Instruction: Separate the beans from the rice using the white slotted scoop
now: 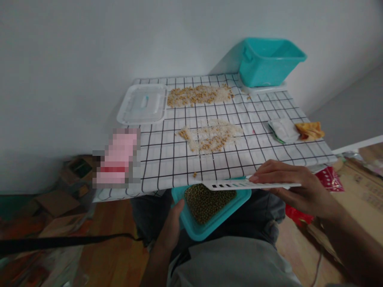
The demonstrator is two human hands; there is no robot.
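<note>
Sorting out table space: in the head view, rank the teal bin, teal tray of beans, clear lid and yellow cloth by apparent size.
1. Teal bin and teal tray: unsure which is larger; the tray is nearer and partly hidden.
2. Clear lid
3. Yellow cloth

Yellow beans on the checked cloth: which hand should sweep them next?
Probably the right hand: it holds the white slotted tool, while the left hand holds the teal container of greenish beans.
</note>
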